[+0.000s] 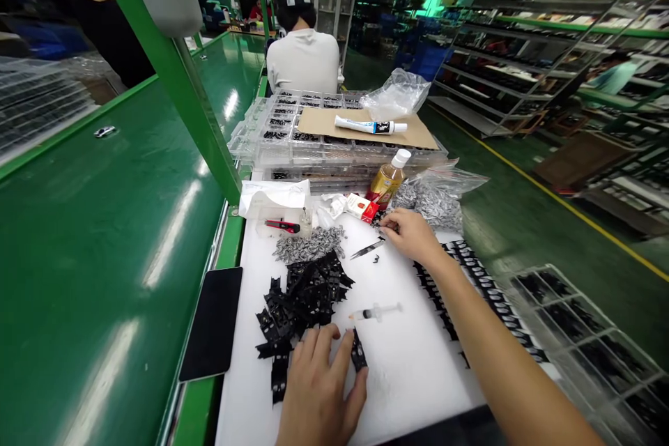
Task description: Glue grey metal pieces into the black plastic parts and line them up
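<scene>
My left hand [320, 382] is low on the white work surface, thumb and forefinger closed against the edges of a small black plastic part [358, 352]. Its other fingers rest by a heap of black plastic parts [308, 293]. Farther off, my right hand [410, 235] bends its fingertips together over small black pieces [377, 217] beside a red and white box [362, 208]; what they pinch is hidden. Tweezers [368, 248] lie just left of that hand, near a tiny black piece [376, 259]. A syringe [376, 312] with dark contents lies between the two hands.
Grey small parts [311, 245] lie behind the black heap, near a red cutter [282, 226]. A bottle [389, 178] and bagged grey parts [433, 205] stand behind my right hand. Rows of assembled parts [470, 272] line the right; a tablet [212, 324] lies left. A co-worker [303, 59] sits ahead.
</scene>
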A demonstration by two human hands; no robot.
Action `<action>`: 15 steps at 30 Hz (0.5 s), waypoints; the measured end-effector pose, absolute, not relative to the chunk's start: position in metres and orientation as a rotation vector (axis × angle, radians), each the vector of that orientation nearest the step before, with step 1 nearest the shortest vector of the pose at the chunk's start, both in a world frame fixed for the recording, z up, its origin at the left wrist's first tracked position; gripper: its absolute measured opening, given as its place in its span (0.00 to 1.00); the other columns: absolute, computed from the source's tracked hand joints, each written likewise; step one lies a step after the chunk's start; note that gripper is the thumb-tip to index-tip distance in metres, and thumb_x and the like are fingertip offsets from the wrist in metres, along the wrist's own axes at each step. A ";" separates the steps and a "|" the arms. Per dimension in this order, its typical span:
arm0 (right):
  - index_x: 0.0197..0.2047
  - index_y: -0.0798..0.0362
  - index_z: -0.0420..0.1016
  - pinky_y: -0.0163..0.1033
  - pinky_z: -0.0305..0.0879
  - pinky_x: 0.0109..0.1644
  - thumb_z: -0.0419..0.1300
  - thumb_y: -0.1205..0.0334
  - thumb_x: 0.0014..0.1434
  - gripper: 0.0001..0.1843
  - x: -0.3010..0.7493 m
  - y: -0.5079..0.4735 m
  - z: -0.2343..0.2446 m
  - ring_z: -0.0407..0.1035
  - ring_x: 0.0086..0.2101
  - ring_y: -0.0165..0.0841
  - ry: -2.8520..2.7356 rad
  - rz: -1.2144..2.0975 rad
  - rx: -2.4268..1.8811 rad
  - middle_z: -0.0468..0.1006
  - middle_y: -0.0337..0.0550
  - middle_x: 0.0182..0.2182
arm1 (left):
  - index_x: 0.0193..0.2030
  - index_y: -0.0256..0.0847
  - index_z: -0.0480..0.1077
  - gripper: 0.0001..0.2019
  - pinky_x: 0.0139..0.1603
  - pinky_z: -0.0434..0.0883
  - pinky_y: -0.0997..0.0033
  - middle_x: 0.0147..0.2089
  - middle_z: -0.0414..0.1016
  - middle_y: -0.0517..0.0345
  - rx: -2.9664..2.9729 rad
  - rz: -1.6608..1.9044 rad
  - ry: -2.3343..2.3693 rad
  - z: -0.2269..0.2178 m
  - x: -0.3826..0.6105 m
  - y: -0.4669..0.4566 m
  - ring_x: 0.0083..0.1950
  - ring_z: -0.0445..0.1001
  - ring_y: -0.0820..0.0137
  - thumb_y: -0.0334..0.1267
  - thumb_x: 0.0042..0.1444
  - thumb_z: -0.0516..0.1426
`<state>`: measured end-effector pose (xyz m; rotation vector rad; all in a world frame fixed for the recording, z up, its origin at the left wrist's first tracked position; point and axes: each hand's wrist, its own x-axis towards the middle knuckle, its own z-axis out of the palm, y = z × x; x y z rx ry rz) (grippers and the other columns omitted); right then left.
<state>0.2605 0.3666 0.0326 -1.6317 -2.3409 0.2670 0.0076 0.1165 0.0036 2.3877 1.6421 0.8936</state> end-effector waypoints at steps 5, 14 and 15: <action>0.59 0.53 0.76 0.52 0.79 0.53 0.64 0.53 0.72 0.18 0.266 0.362 0.019 0.78 0.49 0.40 -2.312 0.239 -1.633 0.80 0.49 0.55 | 0.62 0.40 0.73 0.19 0.46 0.71 0.56 0.53 0.74 0.44 2.382 0.920 1.656 -0.001 0.008 0.117 0.49 0.73 0.55 0.39 0.66 0.58; 0.50 0.54 0.78 0.47 0.77 0.49 0.62 0.53 0.73 0.12 0.268 0.337 0.045 0.77 0.43 0.36 -2.141 0.214 -1.502 0.81 0.45 0.47 | 0.62 0.41 0.73 0.19 0.47 0.70 0.55 0.54 0.74 0.43 2.369 0.927 1.668 -0.007 0.010 0.116 0.50 0.73 0.53 0.39 0.66 0.58; 0.47 0.53 0.78 0.47 0.76 0.48 0.61 0.54 0.74 0.11 0.269 0.324 0.050 0.76 0.42 0.36 -2.106 0.214 -1.490 0.80 0.45 0.44 | 0.62 0.41 0.73 0.19 0.47 0.70 0.55 0.54 0.74 0.43 2.371 0.918 1.666 -0.005 0.010 0.116 0.50 0.73 0.53 0.39 0.66 0.58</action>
